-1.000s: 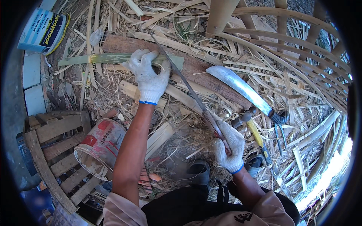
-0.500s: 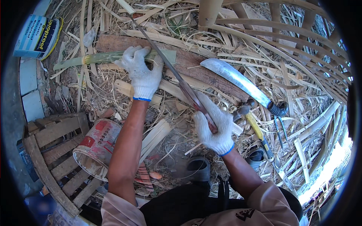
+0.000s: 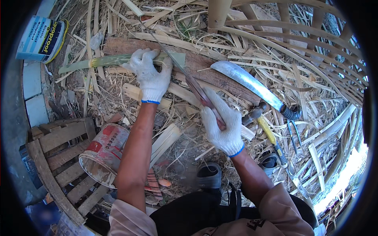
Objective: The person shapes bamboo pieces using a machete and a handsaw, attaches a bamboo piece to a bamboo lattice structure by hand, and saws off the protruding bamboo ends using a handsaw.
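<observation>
My gloved left hand [image 3: 153, 80] presses a green split bamboo strip [image 3: 106, 61] onto a brown wooden plank [image 3: 232, 85], fingers bent over it near its right end. In my gloved right hand [image 3: 224, 126] is the dark reddish handle of a long-bladed knife [image 3: 193, 84]. Its narrow blade points up and to the left, passing over the bamboo just right of my left hand. Whether the edge touches the strip I cannot tell. A wide curved machete [image 3: 250, 83] with a black handle lies across the plank's right part.
A yellow-handled hammer [image 3: 267, 131] lies right of my right hand. Bamboo shavings cover the ground. A slatted wooden crate [image 3: 63, 159] and a stained red-and-white bucket [image 3: 104, 151] stand left of my forearm; a blue-and-white bucket [image 3: 41, 39] lies far left. A bamboo frame [image 3: 291, 35] rises upper right.
My right hand has shifted slightly up and left with the knife, and its wrist has turned a little. The left hand keeps its place on the bamboo strip.
</observation>
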`<state>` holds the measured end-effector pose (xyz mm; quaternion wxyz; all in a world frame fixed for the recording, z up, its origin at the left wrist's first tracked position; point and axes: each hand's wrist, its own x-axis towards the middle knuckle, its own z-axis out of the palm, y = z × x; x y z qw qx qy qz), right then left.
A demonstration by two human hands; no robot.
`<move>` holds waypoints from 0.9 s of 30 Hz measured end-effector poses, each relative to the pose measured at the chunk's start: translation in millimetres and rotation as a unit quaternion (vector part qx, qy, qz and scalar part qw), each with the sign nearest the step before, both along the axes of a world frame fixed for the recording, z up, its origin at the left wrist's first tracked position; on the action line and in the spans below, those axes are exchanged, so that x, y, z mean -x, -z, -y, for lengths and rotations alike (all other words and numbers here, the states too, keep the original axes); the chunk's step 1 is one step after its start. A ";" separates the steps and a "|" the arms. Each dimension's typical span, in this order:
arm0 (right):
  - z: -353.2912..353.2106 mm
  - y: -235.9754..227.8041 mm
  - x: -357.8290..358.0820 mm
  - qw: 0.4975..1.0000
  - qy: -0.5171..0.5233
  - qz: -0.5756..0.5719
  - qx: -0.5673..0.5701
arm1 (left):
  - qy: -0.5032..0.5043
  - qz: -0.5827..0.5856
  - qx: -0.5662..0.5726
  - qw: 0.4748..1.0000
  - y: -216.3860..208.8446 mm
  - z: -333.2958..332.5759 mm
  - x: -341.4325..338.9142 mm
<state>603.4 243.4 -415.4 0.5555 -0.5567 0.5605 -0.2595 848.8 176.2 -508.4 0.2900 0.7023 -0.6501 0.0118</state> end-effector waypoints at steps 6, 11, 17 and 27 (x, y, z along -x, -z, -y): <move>-37.5 6.8 44.2 0.977 -0.012 -0.021 0.210 | 0.008 0.001 0.022 1.000 -8.4 6.2 12.2; 7.7 -13.4 3.3 0.998 -0.023 -0.018 -0.051 | 0.002 -0.009 0.016 1.000 1.6 6.1 3.3; -44.1 6.2 39.4 0.984 0.004 -0.012 0.175 | 0.016 0.008 0.020 1.000 -4.9 4.7 6.2; -46.9 3.9 50.9 0.981 -0.023 -0.032 0.189 | 0.024 0.020 0.033 0.999 -8.7 8.6 8.7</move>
